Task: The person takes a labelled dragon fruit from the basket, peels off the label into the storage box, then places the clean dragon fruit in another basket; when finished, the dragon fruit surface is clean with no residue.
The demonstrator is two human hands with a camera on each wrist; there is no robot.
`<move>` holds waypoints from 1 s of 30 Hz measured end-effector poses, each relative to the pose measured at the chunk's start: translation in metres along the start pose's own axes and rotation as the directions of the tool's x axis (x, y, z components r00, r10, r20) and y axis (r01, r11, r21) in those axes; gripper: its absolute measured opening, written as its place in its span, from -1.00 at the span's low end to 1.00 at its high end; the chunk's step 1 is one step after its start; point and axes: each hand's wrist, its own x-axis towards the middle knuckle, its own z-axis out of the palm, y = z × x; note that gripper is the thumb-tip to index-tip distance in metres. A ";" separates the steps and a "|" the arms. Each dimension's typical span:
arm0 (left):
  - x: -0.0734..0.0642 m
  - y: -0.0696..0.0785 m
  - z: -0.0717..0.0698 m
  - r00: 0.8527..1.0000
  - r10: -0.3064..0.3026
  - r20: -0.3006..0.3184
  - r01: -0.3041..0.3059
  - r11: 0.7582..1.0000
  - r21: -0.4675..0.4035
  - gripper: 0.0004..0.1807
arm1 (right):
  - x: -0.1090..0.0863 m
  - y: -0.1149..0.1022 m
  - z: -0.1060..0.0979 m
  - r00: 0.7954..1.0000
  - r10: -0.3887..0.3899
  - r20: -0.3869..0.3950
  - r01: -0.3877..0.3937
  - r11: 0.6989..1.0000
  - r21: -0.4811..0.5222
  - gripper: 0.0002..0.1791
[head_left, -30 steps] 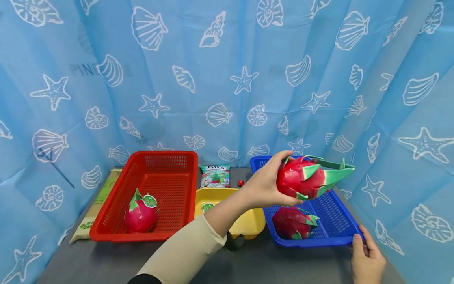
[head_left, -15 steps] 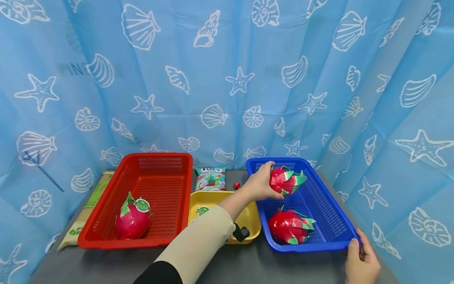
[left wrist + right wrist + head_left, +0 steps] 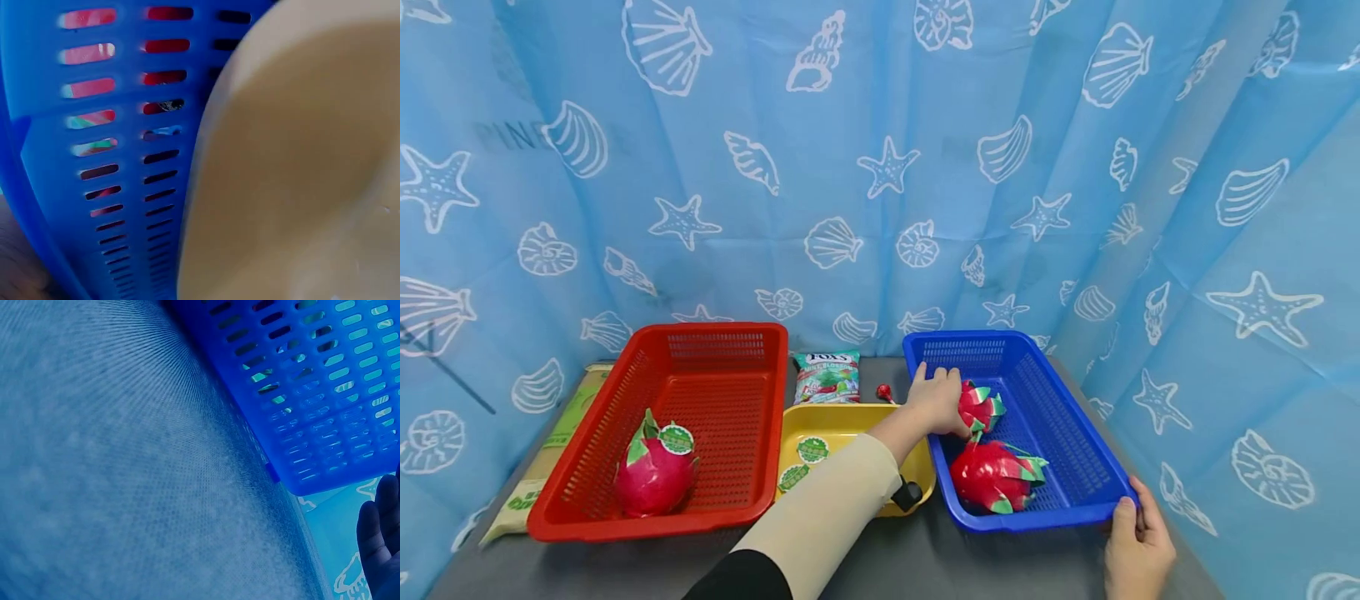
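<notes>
In the head view my left hand (image 3: 936, 402) reaches over the near-left rim of the blue basket (image 3: 1067, 417). It holds the left end of a red dragon fruit (image 3: 981, 408) with green-tipped scales, low inside the basket; the fingertips' contact is partly hidden. A second dragon fruit (image 3: 996, 477) lies in front of it. My right hand (image 3: 1141, 550) grips the basket's near-right corner, thumb on the rim. The left wrist view shows the basket's slotted wall (image 3: 37, 81), with red showing through. In the right wrist view, fingers (image 3: 370, 531) appear near the corner.
A red basket (image 3: 538, 500) holds a pink dragon fruit (image 3: 655, 477) with a label. Between the baskets stands a yellow basin (image 3: 850, 414) with round green stickers (image 3: 812, 450). Behind are a candy bag (image 3: 827, 379) and a small red wrapped item (image 3: 884, 391). A green-and-tan packet (image 3: 550, 467) lies left.
My left hand has lowered the dragon fruit from above the blue basket down into it, beside the other one. My right hand has stayed on the corner. The head view has shifted rightward.
</notes>
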 end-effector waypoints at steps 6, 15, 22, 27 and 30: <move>-0.007 -0.001 -0.008 0.999 0.021 0.047 -0.023 0.999 0.041 0.14 | 0.001 -0.002 0.004 1.000 0.005 0.013 -0.005 1.000 0.003 -0.58; -0.014 -0.002 0.001 0.999 0.039 0.025 -0.039 0.999 -0.009 0.14 | -0.002 -0.002 0.000 1.000 0.026 0.006 -0.025 0.997 -0.073 -0.57; -0.035 -0.005 0.007 0.996 0.022 -0.089 -0.042 0.974 -0.224 -0.01 | -0.002 -0.001 0.001 0.999 0.031 0.014 -0.030 0.998 -0.054 -0.56; -0.059 -0.007 0.005 0.976 0.056 -0.213 -0.132 0.923 -0.362 -0.13 | -0.001 0.000 -0.001 0.999 0.041 0.015 -0.041 0.998 -0.041 -0.56; -0.076 -0.008 -0.001 0.952 0.080 -0.294 -0.204 0.883 -0.422 -0.20 | -0.001 0.000 0.000 0.999 0.050 0.013 -0.050 0.998 -0.039 -0.56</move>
